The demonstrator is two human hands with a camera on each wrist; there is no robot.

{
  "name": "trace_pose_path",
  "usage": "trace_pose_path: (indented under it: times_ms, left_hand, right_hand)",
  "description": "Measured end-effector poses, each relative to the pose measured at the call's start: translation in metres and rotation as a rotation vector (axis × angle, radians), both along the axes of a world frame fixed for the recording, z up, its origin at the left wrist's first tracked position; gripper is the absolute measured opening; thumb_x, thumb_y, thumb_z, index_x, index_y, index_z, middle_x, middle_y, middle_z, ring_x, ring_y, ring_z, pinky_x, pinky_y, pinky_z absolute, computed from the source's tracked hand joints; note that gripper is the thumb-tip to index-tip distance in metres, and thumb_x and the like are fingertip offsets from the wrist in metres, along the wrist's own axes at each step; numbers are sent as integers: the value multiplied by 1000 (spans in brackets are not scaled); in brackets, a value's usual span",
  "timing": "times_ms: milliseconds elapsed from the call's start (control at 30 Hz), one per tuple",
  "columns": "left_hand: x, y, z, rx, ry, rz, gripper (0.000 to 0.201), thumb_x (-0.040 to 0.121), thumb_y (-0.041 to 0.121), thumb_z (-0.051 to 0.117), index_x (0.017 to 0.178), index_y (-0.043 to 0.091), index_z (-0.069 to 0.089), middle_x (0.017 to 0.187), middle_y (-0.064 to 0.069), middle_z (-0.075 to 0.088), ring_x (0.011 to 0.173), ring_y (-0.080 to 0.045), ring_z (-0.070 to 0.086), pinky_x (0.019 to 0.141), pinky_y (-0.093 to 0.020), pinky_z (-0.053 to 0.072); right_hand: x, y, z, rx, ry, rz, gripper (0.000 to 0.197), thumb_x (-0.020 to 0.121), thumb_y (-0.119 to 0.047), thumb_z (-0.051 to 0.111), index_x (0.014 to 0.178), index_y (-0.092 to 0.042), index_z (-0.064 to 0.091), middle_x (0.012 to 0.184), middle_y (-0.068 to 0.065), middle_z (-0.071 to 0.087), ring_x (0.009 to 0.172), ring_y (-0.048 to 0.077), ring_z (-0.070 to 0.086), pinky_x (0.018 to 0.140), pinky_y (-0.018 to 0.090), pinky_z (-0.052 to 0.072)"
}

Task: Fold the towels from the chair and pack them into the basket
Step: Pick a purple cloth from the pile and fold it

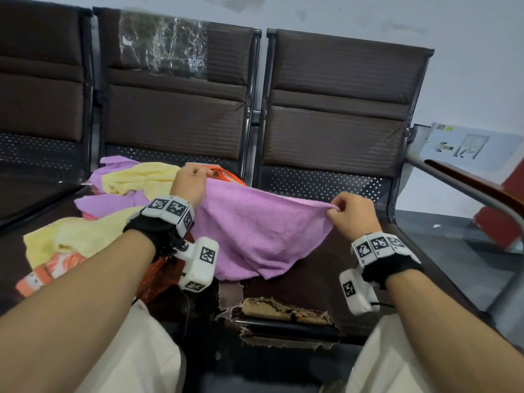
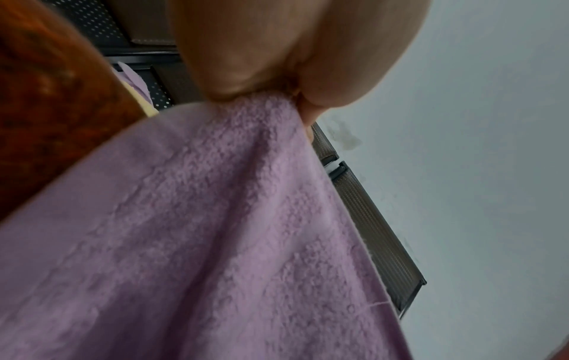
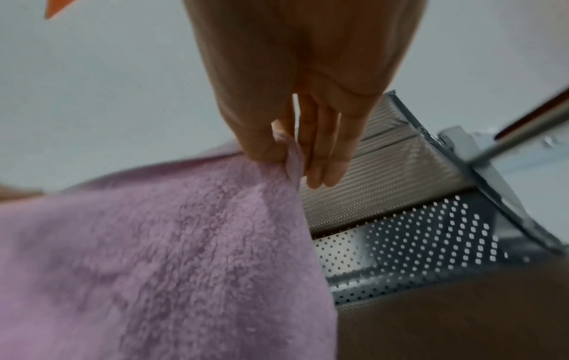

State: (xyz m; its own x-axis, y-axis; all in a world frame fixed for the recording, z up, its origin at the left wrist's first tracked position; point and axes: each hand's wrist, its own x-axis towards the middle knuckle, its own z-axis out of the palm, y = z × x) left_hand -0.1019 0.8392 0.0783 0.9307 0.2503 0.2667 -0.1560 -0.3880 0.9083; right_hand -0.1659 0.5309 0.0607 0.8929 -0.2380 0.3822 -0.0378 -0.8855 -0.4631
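A pink-purple towel (image 1: 255, 228) hangs spread between my two hands above the brown chair seat (image 1: 326, 268). My left hand (image 1: 190, 180) pinches its left top corner, and the left wrist view shows the cloth (image 2: 215, 231) bunched under my curled fingers (image 2: 255, 73). At the other top corner my right hand (image 1: 344, 208) pinches the towel's edge (image 3: 292, 158) between thumb and forefinger, the other fingers (image 3: 326, 151) straight. The towel's bottom droops onto the seat. An orange mesh basket (image 1: 226, 173) shows behind my left hand, mostly hidden.
Yellow towels (image 1: 136, 177), another purple towel (image 1: 107, 201) and an orange patterned one (image 1: 48, 273) lie heaped on the seat at left. The seat's front edge (image 1: 283, 310) is torn. A metal armrest (image 1: 459, 188) runs along the right. Chair backs (image 1: 334, 109) stand against the wall.
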Motion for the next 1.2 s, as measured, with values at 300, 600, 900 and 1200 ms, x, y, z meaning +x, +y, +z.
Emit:
trace_pose_path:
  times_ms: [300, 600, 900, 1200]
  left_hand:
    - [18, -2, -2, -14, -10, 111, 30, 95, 7, 37, 105, -1, 64, 116, -13, 64, 110, -28, 55, 86, -23, 38]
    - [15, 16, -8, 94, 4, 94, 28, 93, 9, 39, 98, 3, 66, 110, -18, 65, 103, -36, 57, 83, -35, 43]
    - [-9, 19, -10, 336, 6, -42, 28, 96, 16, 36, 98, 10, 63, 110, -6, 65, 102, -29, 56, 74, -26, 32]
    - [-20, 36, -14, 764, 197, -374, 30, 98, 15, 41, 121, 2, 56, 127, -20, 54, 119, -31, 49, 103, -38, 35]
  right_hand:
    - [15, 2, 7, 970, -26, 308, 29, 90, 10, 45, 79, -11, 61, 72, 1, 65, 66, 13, 59, 64, 25, 49]
    - [-12, -18, 6, -227, 457, 375, 15, 84, -42, 67, 80, -28, 62, 73, -13, 62, 75, 9, 58, 73, 27, 41]
    - [-26, -26, 6, -302, 320, 418, 18, 95, -17, 54, 92, -8, 68, 107, -1, 53, 100, 17, 55, 93, 25, 39]
    - [-34, -37, 6, -83, 315, 149, 19, 66, -32, 86, 65, -24, 69, 63, -9, 66, 64, 5, 60, 52, 11, 37]
